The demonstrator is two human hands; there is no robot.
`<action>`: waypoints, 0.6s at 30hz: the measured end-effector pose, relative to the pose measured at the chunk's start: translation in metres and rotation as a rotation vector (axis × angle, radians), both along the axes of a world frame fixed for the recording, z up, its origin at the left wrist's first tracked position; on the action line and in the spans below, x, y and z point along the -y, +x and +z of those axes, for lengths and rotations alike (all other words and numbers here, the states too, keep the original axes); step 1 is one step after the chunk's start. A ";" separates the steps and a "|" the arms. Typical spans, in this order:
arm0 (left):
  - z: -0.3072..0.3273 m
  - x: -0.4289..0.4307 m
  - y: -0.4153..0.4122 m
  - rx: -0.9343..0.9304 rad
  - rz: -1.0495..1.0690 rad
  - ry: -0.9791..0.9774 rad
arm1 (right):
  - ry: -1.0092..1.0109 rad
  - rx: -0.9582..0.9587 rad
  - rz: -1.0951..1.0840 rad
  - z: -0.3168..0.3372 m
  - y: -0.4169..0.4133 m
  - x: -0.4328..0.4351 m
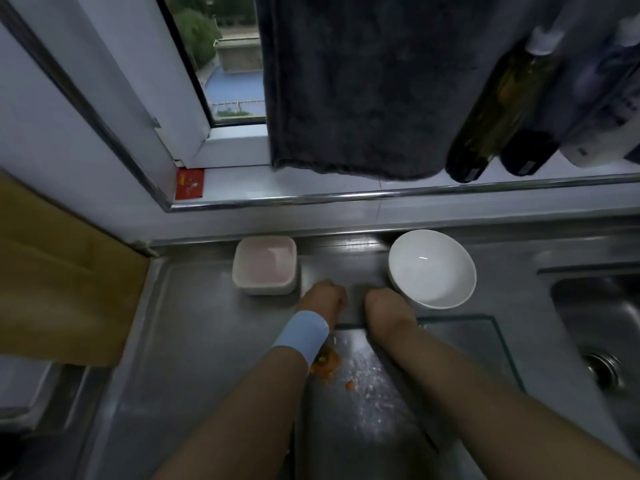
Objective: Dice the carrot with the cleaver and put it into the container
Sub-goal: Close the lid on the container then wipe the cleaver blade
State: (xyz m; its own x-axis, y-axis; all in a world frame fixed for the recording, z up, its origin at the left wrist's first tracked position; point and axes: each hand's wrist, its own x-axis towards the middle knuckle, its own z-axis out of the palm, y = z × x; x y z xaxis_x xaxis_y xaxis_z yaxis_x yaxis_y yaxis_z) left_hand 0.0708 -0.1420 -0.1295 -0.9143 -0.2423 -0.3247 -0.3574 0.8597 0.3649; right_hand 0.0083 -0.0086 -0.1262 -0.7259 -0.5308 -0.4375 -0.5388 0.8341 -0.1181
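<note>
Several carrot dice (325,365) lay near, under the left wrist; the far pink container (265,265) and white bowl (431,268) held none. Whether left hand (323,296) or right hand (388,303) gripped anything was unclear.

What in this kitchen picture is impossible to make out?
1. Head view: the backs of the left hand and right hand face the camera and hide their fingers, so what they hold cannot be told.
2. Head view: the orange carrot dice lie partly under the light blue wristband.
3. Head view: the labels on the dark glass bottles are blurred.
4. No cleaver can be made out.
</note>
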 end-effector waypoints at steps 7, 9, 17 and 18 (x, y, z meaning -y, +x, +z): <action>0.016 -0.001 0.052 -0.272 0.205 0.146 | -0.302 0.089 0.082 0.027 0.024 -0.017; 0.010 -0.007 0.074 -0.380 0.182 0.121 | -0.324 0.112 0.122 0.032 0.036 -0.026; -0.014 -0.034 0.137 -0.404 0.113 0.318 | -0.456 0.280 0.062 0.038 0.073 -0.053; -0.013 -0.039 0.142 -0.390 0.108 0.320 | -0.464 0.237 0.014 0.039 0.076 -0.059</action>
State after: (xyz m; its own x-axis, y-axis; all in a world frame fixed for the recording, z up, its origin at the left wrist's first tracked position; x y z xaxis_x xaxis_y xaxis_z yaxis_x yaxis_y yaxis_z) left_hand 0.2125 -0.1032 -0.1421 -0.9575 -0.2860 -0.0380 -0.2228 0.6491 0.7273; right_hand 0.0844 0.0508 -0.0874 -0.6268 -0.7167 -0.3056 -0.4632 0.6582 -0.5935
